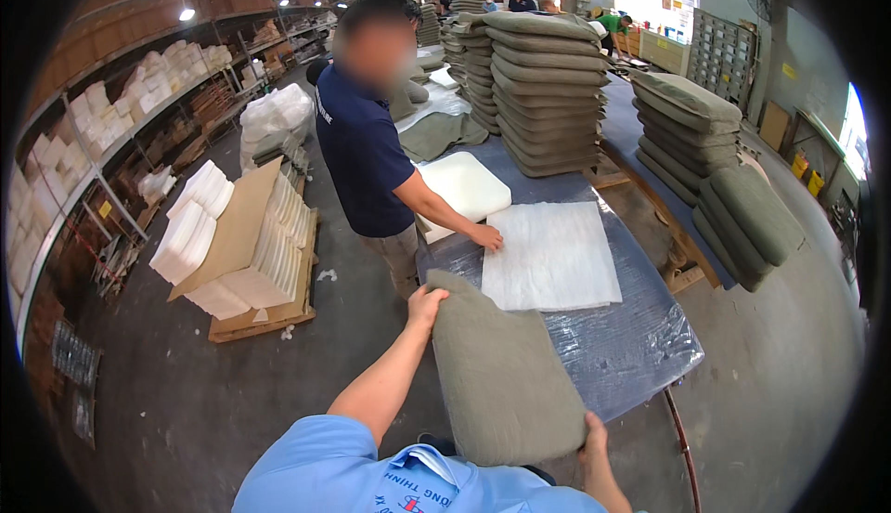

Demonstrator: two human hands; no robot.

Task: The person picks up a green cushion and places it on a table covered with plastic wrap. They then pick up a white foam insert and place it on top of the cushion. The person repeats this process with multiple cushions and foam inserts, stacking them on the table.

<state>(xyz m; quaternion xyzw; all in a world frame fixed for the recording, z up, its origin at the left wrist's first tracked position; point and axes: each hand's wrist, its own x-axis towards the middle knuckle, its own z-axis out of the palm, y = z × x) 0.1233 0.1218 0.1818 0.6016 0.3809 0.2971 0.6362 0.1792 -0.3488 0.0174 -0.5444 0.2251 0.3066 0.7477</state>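
Observation:
A grey-green fabric-covered cushion point(501, 374) lies tilted across the near end of the table, close to my body. My left hand point(427, 307) grips its far left corner, fingers closed on the cloth. At its near right edge is my right hand point(595, 439), thumb up along the side and the other fingers partly hidden; it holds that edge. Just beyond the cushion, a white sheet of batting point(552, 258) lies flat. A co-worker's hand point(485, 237) touches the batting's left edge, beside a white foam pad point(467, 183).
The table point(631, 355) has a plastic-wrapped blue top. Tall cushion stacks point(548, 95) stand at its far end, with more stacked cushions point(687, 128) on a second table to the right. A co-worker point(362, 132) stands at the left. White foam pads point(246, 244) sit on a pallet.

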